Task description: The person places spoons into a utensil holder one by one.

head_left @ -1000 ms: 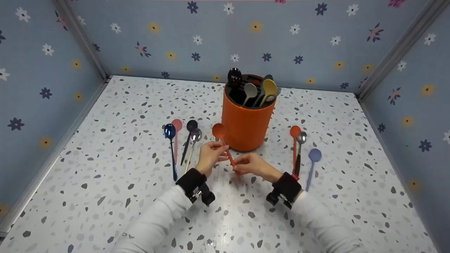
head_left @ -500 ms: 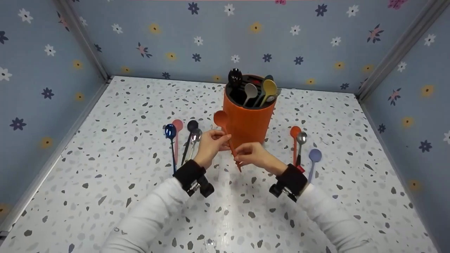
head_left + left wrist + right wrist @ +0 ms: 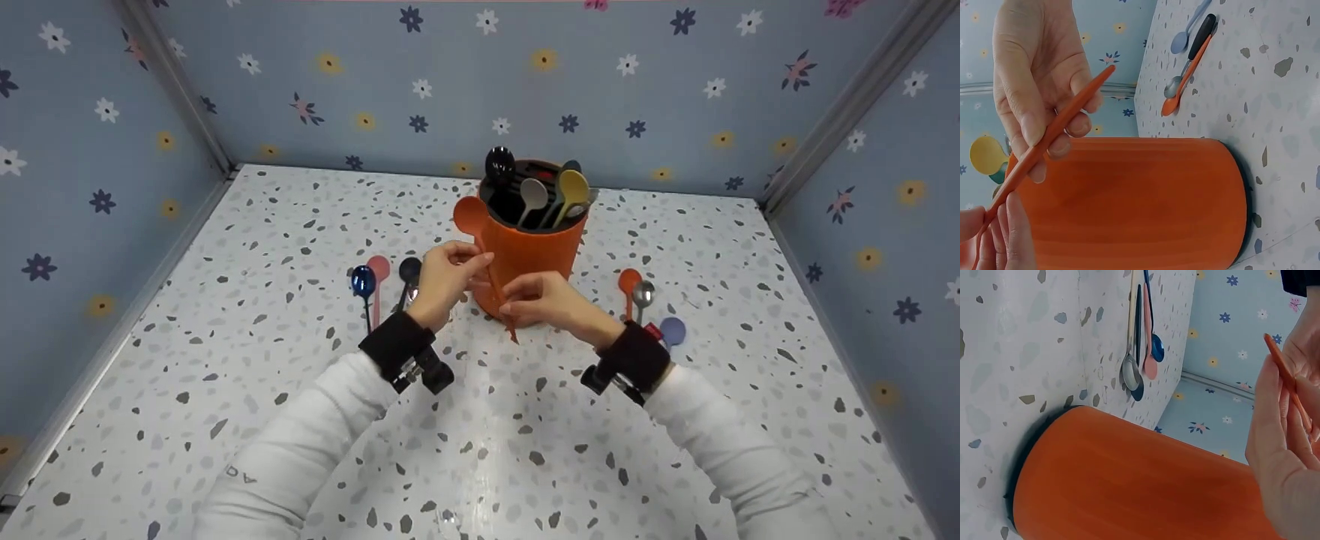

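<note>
An orange-red spoon is held between both hands in front of the orange utensil holder, its bowl up and its handle slanting down to the right. My left hand pinches it just below the bowl. Lower on the handle, my right hand pinches it between thumb and fingers, and the pointed handle end sticks out past them in the left wrist view. The holder's slotted black top carries a black spoon, a grey spoon, a yellow spoon and others partly hidden.
On the speckled table left of the hands lie a blue spoon, a pink spoon, a black spoon and a silver spoon. To the right are an orange spoon, a dark-handled silver spoon and a purple spoon.
Both hands have risen with the orange-red spoon along the holder's front. Its bowl has moved from near the holder's lower part up to about its rim. The other spoons stay put.
</note>
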Action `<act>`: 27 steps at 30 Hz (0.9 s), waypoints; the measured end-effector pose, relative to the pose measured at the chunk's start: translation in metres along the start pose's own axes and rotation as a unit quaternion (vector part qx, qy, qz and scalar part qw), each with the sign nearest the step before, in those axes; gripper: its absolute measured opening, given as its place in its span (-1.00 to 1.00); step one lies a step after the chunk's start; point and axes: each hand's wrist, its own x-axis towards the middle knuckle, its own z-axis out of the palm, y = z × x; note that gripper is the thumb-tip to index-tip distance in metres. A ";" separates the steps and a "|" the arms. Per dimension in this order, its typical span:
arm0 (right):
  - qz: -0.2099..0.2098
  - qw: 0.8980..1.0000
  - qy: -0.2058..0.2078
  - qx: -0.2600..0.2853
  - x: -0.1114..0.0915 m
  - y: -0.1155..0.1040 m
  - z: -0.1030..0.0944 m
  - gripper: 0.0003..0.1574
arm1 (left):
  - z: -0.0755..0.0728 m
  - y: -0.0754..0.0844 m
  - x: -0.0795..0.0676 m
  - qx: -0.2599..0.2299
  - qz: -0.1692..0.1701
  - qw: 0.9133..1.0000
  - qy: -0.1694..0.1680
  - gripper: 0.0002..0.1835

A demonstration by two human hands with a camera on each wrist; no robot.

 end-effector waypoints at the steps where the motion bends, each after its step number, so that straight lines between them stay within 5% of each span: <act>1: -0.004 1.000 0.005 -0.014 0.000 -0.003 -0.001 -0.67 | 0.000 0.003 0.001 0.001 0.001 1.000 -0.001 -0.84; 7: -0.019 0.998 0.026 -0.059 0.004 -0.022 -0.007 -0.71 | 0.002 0.020 0.006 -0.006 0.015 1.000 -0.015 -0.80; 27: -0.077 0.991 0.107 -0.023 0.029 -0.080 -0.025 -0.67 | 0.010 0.087 0.021 -0.002 0.144 0.990 -0.008 -0.85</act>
